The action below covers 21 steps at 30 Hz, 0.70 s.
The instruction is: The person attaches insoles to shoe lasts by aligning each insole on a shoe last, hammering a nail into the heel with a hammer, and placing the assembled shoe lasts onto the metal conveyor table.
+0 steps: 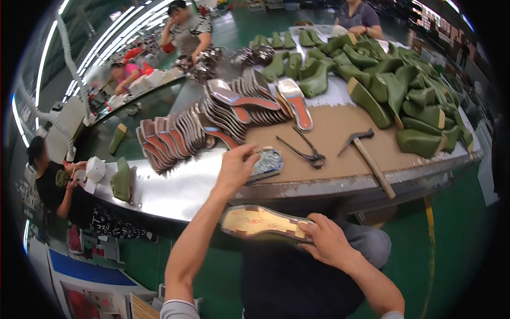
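My right hand (326, 239) grips one end of a shoe last (260, 222) over my lap. The last lies bottom up, showing a tan insole with red writing and dark patches. My left hand (237, 166) is raised at the near table edge, thumb and fingers pinched together beside a shallow tray of small metallic bits (267, 164), likely tacks. Whatever is between those fingertips is too small to make out. Pincers (303, 151) lie behind the tray with handles apart. A hammer (366, 159) with a wooden handle rests farther right on the brown board (340, 125).
Stacked insoles (183, 130) with reddish ends stand in rows behind my left hand. Green shoe lasts (393, 85) are heaped at the right; another green last (121, 179) sits on the metal tabletop (164, 183) at left. Co-workers (188, 32) are across the table and at left.
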Available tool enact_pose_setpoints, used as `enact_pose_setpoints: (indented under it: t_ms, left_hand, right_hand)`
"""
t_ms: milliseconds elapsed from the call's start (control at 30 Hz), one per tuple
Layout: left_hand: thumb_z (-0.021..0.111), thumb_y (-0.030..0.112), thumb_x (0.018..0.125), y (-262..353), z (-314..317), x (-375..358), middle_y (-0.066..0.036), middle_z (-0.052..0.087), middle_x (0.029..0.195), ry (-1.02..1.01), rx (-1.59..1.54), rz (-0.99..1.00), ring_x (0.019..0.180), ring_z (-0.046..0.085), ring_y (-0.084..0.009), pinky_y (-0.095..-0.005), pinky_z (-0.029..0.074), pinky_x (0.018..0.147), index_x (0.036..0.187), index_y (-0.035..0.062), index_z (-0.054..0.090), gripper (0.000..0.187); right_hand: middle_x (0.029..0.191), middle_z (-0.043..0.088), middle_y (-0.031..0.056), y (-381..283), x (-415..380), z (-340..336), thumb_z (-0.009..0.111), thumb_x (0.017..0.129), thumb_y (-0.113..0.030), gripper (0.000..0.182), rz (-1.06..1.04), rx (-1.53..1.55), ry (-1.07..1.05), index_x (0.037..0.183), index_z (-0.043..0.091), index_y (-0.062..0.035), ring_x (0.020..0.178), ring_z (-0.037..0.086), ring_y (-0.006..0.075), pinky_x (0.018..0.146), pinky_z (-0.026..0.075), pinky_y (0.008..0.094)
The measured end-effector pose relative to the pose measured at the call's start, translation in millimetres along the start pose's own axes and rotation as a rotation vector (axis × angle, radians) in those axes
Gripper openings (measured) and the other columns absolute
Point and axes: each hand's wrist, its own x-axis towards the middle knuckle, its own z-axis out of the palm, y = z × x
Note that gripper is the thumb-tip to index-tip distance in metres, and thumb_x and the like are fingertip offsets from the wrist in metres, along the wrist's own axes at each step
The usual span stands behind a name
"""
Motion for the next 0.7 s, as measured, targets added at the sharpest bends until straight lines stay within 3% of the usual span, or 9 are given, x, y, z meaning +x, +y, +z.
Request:
enact_pose_setpoints:
  t_ms: [133, 200, 267, 367, 400, 467, 567, 667, 700]
  left_hand:
    - [0.067, 0.004, 0.091, 89.5, -2.0, -88.1, -0.011, 0.075, 0.097, -0.231, -0.192, 0.044, 0.091, 0.071, -0.0156, -0.0279, 0.055, 0.082, 0.100, -0.0022, 0.072, 0.012]
    - [0.073, 0.004, 0.086, 85.8, 23.1, -121.5, -0.013, 0.074, 0.105, -0.288, -0.320, -0.054, 0.100, 0.071, -0.0200, -0.0339, 0.055, 0.085, 0.093, 0.0019, 0.074, 0.008]
    - [0.075, 0.007, 0.084, 71.6, 44.1, -130.1, -0.011, 0.074, 0.109, -0.231, -0.167, 0.025, 0.110, 0.068, -0.0253, -0.0383, 0.051, 0.093, 0.091, 0.0063, 0.074, 0.007]
    - [0.075, 0.010, 0.082, 84.4, 48.7, -128.6, -0.009, 0.074, 0.111, -0.267, 0.079, 0.263, 0.117, 0.065, -0.0293, -0.0413, 0.045, 0.100, 0.089, 0.0098, 0.075, 0.007]
    - [0.075, 0.010, 0.082, 84.4, 50.0, -132.8, -0.008, 0.074, 0.110, -0.264, 0.060, 0.224, 0.117, 0.064, -0.0295, -0.0412, 0.044, 0.100, 0.089, 0.0097, 0.075, 0.008]
    - [0.074, 0.010, 0.081, 83.4, 51.8, -131.2, -0.007, 0.075, 0.109, -0.267, 0.032, 0.182, 0.117, 0.064, -0.0299, -0.0410, 0.042, 0.102, 0.089, 0.0095, 0.074, 0.008]
    - [0.072, 0.008, 0.082, 80.8, 49.0, -129.0, -0.009, 0.075, 0.107, -0.301, 0.013, 0.174, 0.112, 0.066, -0.0292, -0.0415, 0.045, 0.098, 0.089, 0.0072, 0.072, 0.006]
    - [0.072, 0.006, 0.082, 80.8, 49.5, -130.5, -0.010, 0.075, 0.106, -0.289, 0.012, 0.209, 0.108, 0.068, -0.0291, -0.0419, 0.047, 0.096, 0.088, 0.0056, 0.071, 0.006]
    - [0.072, 0.006, 0.081, 80.0, 50.5, -131.1, -0.010, 0.075, 0.106, -0.277, 0.016, 0.217, 0.107, 0.068, -0.0291, -0.0418, 0.048, 0.095, 0.088, 0.0059, 0.071, 0.007]
  right_hand:
    - [0.117, 0.051, 0.0163, 3.1, -2.1, -0.1, 0.083, 0.074, -0.015, 0.060, -0.010, -0.020, -0.010, 0.125, 0.052, -0.0092, 0.099, 0.058, 0.0344, 0.083, 0.049, 0.0435]
    - [0.121, 0.053, 0.0182, 3.5, -2.5, -12.5, 0.078, 0.080, -0.023, 0.054, 0.048, 0.049, -0.025, 0.125, 0.054, -0.0072, 0.101, 0.058, 0.0367, 0.085, 0.048, 0.0484]
    - [0.124, 0.054, 0.0188, 5.8, 4.7, -48.0, 0.075, 0.083, -0.026, 0.052, 0.155, 0.117, -0.040, 0.126, 0.055, -0.0061, 0.103, 0.057, 0.0381, 0.087, 0.046, 0.0511]
    - [0.122, 0.058, 0.0198, 66.2, 12.5, -87.9, 0.067, 0.089, -0.025, 0.050, 0.268, -0.525, 0.229, 0.134, 0.053, -0.0080, 0.104, 0.058, 0.0414, 0.088, 0.045, 0.0536]
    - [0.120, 0.058, 0.0205, 91.7, 16.2, -91.4, 0.065, 0.090, -0.021, 0.050, 0.293, -0.741, 0.291, 0.137, 0.052, -0.0099, 0.103, 0.059, 0.0420, 0.087, 0.045, 0.0532]
    - [0.118, 0.058, 0.0225, 145.7, 8.2, -84.7, 0.062, 0.091, -0.014, 0.047, 0.415, -0.795, 0.148, 0.137, 0.053, -0.0141, 0.097, 0.061, 0.0433, 0.085, 0.047, 0.0523]
    - [0.117, 0.057, 0.0237, 155.0, 16.4, -93.2, 0.059, 0.090, -0.005, 0.051, 0.521, -0.693, 0.010, 0.139, 0.052, -0.0167, 0.091, 0.063, 0.0402, 0.082, 0.050, 0.0504]
    - [0.109, 0.059, 0.0236, 144.4, 15.1, -100.8, 0.055, 0.093, -0.002, 0.053, 0.601, -0.518, 0.102, 0.144, 0.047, -0.0131, 0.087, 0.063, 0.0374, 0.077, 0.052, 0.0466]
    - [0.104, 0.060, 0.0224, 137.3, 12.8, -102.4, 0.054, 0.094, -0.002, 0.053, 0.469, -0.447, 0.296, 0.145, 0.045, -0.0118, 0.083, 0.063, 0.0344, 0.074, 0.052, 0.0446]
